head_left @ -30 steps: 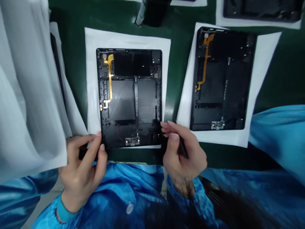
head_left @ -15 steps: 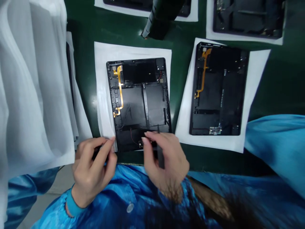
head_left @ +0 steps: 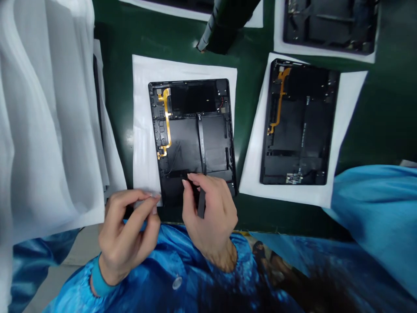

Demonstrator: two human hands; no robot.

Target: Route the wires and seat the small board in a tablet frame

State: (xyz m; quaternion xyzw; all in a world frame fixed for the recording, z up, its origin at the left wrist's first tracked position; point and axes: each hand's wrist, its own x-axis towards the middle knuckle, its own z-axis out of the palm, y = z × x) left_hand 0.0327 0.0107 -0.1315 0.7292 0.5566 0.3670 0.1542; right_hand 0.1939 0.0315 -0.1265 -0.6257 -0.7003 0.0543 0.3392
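Right hand (head_left: 210, 221) — black slim tool (head_left: 201, 203) grasped over open tablet housing (head_left: 192, 130); left hand (head_left: 127, 237) — fingers pinched at near corner of white sheet (head_left: 143, 174), anything held not made out.

Bright, even overhead light casts soft shadows and pale glare on the green bench mat (head_left: 129, 138) and black tablet housing (head_left: 185, 148) (the blue sleeve (head_left: 368, 200) bows at the wide-angle edge), with little blur.

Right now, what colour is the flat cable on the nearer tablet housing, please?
The flat cable is golden orange, best in the head view.
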